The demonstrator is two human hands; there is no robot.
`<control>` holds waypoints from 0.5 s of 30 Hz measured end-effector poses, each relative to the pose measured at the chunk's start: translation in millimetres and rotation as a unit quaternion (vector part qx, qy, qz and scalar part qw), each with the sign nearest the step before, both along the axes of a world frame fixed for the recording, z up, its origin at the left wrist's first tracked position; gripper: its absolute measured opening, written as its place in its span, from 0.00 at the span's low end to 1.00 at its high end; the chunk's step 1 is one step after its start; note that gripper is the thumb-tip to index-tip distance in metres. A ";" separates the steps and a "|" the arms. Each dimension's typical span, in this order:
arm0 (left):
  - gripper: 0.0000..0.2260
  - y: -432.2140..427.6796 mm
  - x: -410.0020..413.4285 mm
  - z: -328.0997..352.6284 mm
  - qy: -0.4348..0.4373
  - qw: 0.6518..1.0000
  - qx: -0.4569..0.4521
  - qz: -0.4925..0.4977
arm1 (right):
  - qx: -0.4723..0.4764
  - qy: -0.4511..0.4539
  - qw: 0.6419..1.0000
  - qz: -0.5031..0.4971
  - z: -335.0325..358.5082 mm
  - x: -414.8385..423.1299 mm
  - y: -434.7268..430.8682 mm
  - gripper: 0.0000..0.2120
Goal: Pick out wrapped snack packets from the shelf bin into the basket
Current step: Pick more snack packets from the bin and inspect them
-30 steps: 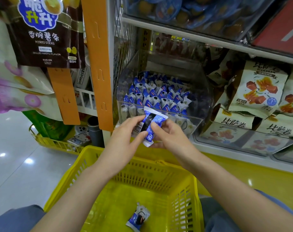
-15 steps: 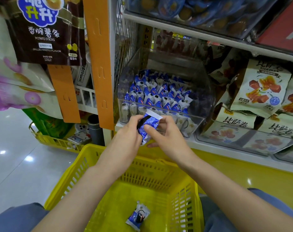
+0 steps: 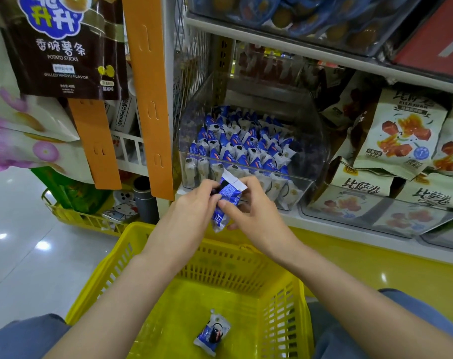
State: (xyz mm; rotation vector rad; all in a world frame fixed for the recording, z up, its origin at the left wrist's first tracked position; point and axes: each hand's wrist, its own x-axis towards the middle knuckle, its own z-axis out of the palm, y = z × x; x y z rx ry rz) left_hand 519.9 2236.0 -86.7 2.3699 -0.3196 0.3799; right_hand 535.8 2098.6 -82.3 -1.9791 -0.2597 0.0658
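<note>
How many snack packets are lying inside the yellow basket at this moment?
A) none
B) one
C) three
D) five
B: one blue-and-white packet lies in the yellow basket; the held packet is pinched above it by the left hand and right hand.

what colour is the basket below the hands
The basket is bright yellow plastic with slotted walls, shown best in the head view.
</note>
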 end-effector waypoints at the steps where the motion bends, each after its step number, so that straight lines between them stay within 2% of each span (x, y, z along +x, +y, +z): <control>1: 0.12 0.5 0.6 -0.3 -0.009 1.000 0.009 0.001 | -0.016 -0.007 1.000 0.003 -1.3 -0.4 0.2 0.09; 6: 0.08 1.6 3.2 -5.6 -0.041 0.998 0.051 0.023 | -0.063 -0.031 0.997 0.014 -6.7 -2.1 3.0 0.10; 11: 0.06 1.4 8.6 -11.1 -0.007 0.997 -0.057 0.046 | -0.076 -0.050 0.996 0.013 -7.0 -1.3 2.9 0.12; 15: 0.11 -3.0 3.7 -13.3 0.009 0.998 -0.058 0.032 | -0.054 -0.050 0.997 -0.023 -7.3 2.6 0.9 0.12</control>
